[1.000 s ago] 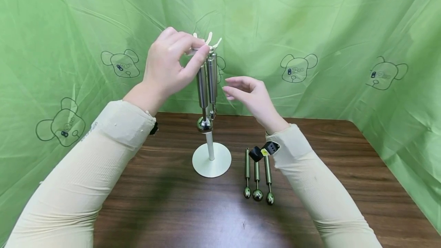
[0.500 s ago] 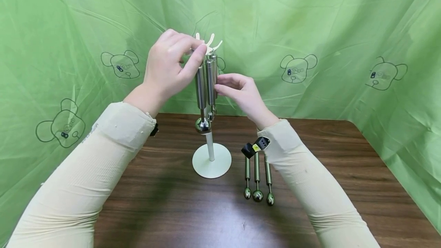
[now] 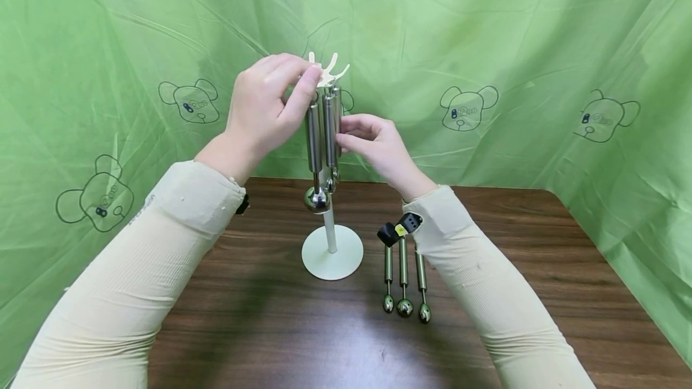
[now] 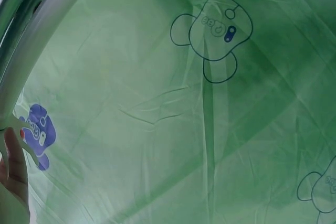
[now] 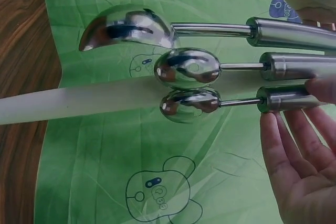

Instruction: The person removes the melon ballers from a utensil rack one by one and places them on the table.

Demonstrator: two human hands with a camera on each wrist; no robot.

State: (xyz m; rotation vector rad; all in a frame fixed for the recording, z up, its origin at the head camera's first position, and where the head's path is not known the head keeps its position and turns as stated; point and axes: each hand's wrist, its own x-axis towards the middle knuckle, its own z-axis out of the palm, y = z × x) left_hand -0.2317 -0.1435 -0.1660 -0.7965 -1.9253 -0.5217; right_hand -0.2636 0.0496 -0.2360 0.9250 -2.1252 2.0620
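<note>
A white stand [image 3: 333, 266] with curved hooks [image 3: 327, 71] at its top stands on the table. Three metal scoops hang from it: a large one [image 5: 126, 32] and two with smaller oval heads, the near oval scoop [image 5: 190, 103] and the middle oval scoop [image 5: 187, 67]. My left hand [image 3: 270, 101] pinches the hooked top between thumb and fingers. With thumb and fingertips, my right hand [image 3: 375, 140] holds the handle of the near oval scoop; in the right wrist view the fingers [image 5: 275, 150] lie beneath that handle.
Three more scoops [image 3: 404, 281] lie side by side on the dark wooden table [image 3: 259, 329], right of the stand's round base, partly under my right wrist's camera [image 3: 397, 230]. Green cloth [image 3: 389, 29] printed with bear heads surrounds the table behind and at the sides.
My right hand has moved left and taken hold of a hanging scoop's handle. The large scoop has shifted slightly left and nearer as the stand's top turned. My left hand stays at the hooks.
</note>
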